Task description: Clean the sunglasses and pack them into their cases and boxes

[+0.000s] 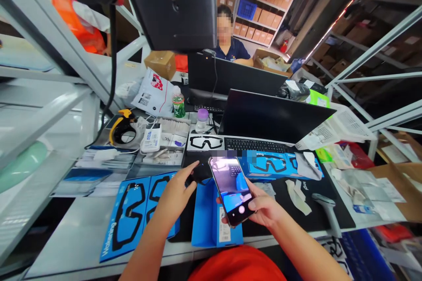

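Right hand: clamped on black rectangular smartphone
Left hand: apart, at dark rounded object, grip unclear
Beneath: blue cardboard box

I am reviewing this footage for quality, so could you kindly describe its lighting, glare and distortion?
Head view: wide-angle stretching slants the metal frame bars; the phone screen looks washed out near its top; the shelving at right sinks into shadow; the dark item at the left hand has an unclear outline.
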Available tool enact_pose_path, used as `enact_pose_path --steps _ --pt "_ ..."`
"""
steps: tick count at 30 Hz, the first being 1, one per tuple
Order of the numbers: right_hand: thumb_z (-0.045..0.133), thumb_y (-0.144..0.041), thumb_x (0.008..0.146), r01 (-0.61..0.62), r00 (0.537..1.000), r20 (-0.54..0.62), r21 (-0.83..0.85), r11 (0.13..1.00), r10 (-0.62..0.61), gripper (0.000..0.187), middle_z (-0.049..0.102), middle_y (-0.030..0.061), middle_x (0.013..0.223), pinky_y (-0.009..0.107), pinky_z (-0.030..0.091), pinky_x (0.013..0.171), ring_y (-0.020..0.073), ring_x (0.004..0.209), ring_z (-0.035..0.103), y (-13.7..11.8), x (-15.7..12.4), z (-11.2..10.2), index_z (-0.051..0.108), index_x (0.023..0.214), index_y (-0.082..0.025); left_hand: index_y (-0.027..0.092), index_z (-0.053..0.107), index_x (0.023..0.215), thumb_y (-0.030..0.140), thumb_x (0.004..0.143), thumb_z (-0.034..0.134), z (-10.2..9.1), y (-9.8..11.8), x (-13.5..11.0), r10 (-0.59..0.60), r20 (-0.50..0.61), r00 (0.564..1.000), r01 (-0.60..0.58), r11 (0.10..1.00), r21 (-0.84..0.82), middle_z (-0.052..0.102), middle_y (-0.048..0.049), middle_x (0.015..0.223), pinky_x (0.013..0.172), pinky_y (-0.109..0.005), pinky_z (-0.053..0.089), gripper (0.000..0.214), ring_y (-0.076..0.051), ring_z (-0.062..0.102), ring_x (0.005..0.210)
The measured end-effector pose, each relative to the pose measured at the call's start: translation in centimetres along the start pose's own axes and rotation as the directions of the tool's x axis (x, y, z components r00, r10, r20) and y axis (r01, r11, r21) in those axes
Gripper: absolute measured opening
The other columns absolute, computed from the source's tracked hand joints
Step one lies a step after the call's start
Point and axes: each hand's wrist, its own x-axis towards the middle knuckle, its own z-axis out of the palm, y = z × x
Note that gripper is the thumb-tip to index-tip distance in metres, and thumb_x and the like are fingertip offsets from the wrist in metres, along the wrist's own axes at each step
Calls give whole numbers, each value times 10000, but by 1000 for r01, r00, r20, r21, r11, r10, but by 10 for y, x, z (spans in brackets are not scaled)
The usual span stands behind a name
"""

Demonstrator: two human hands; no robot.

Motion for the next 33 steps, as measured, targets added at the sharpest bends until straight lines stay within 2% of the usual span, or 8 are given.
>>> enact_pose_path --steps 5,8,11,15,18,22,26,33 --pt "700 -84 612 -40 999 -15 4 999 40 771 671 112 1224 560 553 855 361 1166 622 -1 9 4 489 1336 -245 290 500 1427 211 850 487 -1 -2 8 -1 17 1000 1 999 32 601 -44 1397 902 -376 532 583 -257 629 1159" --pt "745 -84 581 -29 993 -116 -54 998 23 731 722 109 1104 453 563 830 315 1020 694 4 14 8 551 1276 -198 293 503 1423 214 850 492 -1 -7 13 -20 -18 1000 21 999 43 630 -53 1349 882 -366 529 578 -255 631 1159" --pt "812 -198 600 0 967 -255 -99 995 -25 668 743 96 988 382 555 789 258 846 721 10 17 8 595 1231 -159 287 512 1416 217 847 502 1 -11 15 -31 -32 999 32 998 54 649 -62 1306 870 -364 528 574 -254 643 1128" --pt "930 -205 456 -6 924 -373 -233 972 -83 856 718 43 992 292 524 684 205 803 670 17 15 6 578 1236 -210 283 510 1416 215 842 506 5 -14 14 -23 -30 999 24 998 53 645 -60 1309 850 -359 532 578 -246 667 1052" --pt "957 -198 414 -14 919 -379 -306 952 -108 915 690 40 1078 303 517 732 217 892 648 22 11 4 559 1236 -242 294 500 1422 223 845 501 7 -16 13 -19 -32 999 20 999 47 632 -59 1331 820 -363 537 580 -251 670 1033" --pt "961 -171 365 -36 923 -374 -312 949 -88 1037 667 43 1141 347 503 828 255 1007 630 25 6 7 502 1290 -264 271 509 1414 224 847 495 9 -20 15 -4 -46 999 7 998 60 633 -70 1335 834 -372 528 569 -266 646 1096" --pt "924 -130 399 -66 931 -361 -329 942 -61 1016 692 28 1052 354 502 802 251 954 644 22 3 13 483 1305 -268 267 505 1419 221 851 491 9 -18 15 -5 -45 999 8 997 73 629 -73 1343 844 -368 516 570 -262 633 1131" --pt "885 -138 424 -65 906 -407 -405 912 -116 936 689 4 985 301 491 708 208 844 621 20 1 15 514 1275 -253 272 512 1417 213 852 496 7 -14 14 -30 -53 998 35 994 99 643 -69 1325 834 -343 522 569 -243 651 1083"
